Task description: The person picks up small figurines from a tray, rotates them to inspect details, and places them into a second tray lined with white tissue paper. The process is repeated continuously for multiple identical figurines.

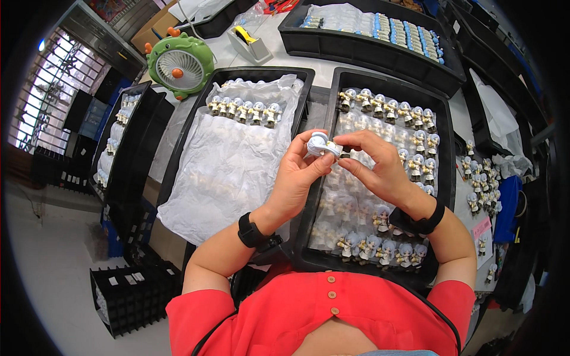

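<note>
A small figurine (321, 145) with pale blue-white hair lies tilted between my two hands, above the gap between two black trays. My left hand (298, 175) is closed around its head end, thumb in front. My right hand (380, 163) pinches the body and dark lower end with thumb and fingertips. Under my right hand is the right black tray (333, 107), with rows of similar figurines (389, 110), some beneath translucent sheeting. To the left, another black tray (178, 151) has white tissue paper (219, 169) spread over it and a bare row of figurines (243, 111) near the far end.
A green fan (180, 62) and a tape dispenser (249, 44) stand at the back. Beyond the trays sits a long black tray (368, 56) of figurines. Loose figurines (484, 184) pile up at the right, near a blue object (509, 207). More black trays (133, 142) stand at the left.
</note>
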### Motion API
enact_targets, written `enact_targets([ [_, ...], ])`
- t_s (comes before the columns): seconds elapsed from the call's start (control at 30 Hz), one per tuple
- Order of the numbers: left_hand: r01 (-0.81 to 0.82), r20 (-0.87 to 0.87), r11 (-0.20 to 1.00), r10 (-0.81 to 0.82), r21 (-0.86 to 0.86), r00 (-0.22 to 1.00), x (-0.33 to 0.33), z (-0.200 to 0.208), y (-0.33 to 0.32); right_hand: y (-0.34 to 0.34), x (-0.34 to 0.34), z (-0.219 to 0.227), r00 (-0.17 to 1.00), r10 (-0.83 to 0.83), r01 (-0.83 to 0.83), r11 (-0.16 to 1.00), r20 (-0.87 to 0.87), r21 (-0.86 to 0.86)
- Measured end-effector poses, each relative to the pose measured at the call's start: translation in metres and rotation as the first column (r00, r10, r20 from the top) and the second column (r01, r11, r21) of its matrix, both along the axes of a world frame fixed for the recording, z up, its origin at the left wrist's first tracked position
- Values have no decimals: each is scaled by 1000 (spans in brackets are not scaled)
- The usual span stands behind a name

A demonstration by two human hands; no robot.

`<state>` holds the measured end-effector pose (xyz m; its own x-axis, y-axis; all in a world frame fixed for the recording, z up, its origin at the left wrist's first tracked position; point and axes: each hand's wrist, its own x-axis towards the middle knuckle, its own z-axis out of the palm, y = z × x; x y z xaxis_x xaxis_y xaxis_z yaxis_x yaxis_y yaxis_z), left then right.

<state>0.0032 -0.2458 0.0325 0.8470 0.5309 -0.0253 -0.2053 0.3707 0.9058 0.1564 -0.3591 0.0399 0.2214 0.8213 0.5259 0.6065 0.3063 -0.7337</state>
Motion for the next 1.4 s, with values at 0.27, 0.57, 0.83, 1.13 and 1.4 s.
enact_targets([
  [0.27,-15,16,1000,14,18,1000,1,-1,-2,0,-1,1,999,21,-19,998,35,-55],
  [0.57,-28,11,999,28,40,1000,1,-2,1,-2,1,1,998,5,-2,999,70,-42],
  [0.83,-32,-73,999,33,23,997,1,-2,4,1,7,6,996,-90,90,996,30,12],
  [1.13,-164,-43,843,216,513,976,-22,71,74,0,14,6,993,-116,115,993,12,39],
  [1.4,-72,-405,840,332,538,852,9,10,154,1,21,-1,993,-114,112,993,39,41],
])
